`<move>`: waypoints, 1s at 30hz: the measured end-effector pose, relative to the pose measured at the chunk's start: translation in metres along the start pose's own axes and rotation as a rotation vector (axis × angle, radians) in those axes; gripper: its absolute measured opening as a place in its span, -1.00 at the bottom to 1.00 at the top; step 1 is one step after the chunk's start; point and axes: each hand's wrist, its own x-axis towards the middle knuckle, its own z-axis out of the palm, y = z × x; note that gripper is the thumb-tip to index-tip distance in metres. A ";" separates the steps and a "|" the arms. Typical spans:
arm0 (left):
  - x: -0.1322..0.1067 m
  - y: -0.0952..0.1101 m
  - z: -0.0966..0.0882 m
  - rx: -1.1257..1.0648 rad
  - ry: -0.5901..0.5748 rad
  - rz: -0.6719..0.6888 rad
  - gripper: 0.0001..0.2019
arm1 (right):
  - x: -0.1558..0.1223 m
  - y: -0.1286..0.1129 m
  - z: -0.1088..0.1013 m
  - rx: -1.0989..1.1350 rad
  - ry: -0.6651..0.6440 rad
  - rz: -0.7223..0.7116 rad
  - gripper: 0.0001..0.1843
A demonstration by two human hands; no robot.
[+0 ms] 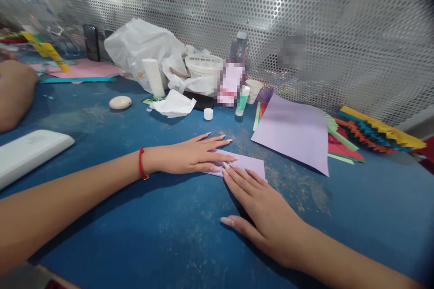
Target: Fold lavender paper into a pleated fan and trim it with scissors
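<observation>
A: We work before a perforated metal wall [339, 31], at a blue tabletop [190, 230]. Where is the workpiece, and how are our fingers set?

B: The small lilac paper [252, 167] lies flat on the tabletop, beneath our hands. Our left hand [185, 157] rests across its left part, fingers spread wide. Our right hand [266, 205] touches its near edge, fingers straight and close together, thumb apart. Neither hand grips anything.

A: Which faults do we anticipate?

B: Skew, first. If our hands push in opposing directions, the paper could pivot and any crease run off line. Uneven pressure could pucker it; we cannot tell how many layers it has.

A: And outward from there?

B: A white cap [208, 114] sits just beyond our left hand; a forward sweep could knock it away. Farther back, the green-and-white tube [242, 101] stands on a narrow base, so a bump could topple it. To the right, the large lilac sheet [291, 131] lies loosely over colored papers [342, 151]; a careless reach could drag it.
</observation>
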 end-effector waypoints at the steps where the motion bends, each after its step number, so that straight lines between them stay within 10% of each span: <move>1: 0.000 -0.001 0.001 0.004 -0.005 -0.006 -0.51 | 0.000 -0.001 0.000 -0.006 0.000 0.000 -0.18; 30: -0.001 -0.004 0.003 0.013 -0.053 -0.032 -0.47 | -0.030 -0.007 -0.027 -0.123 -0.257 0.184 0.26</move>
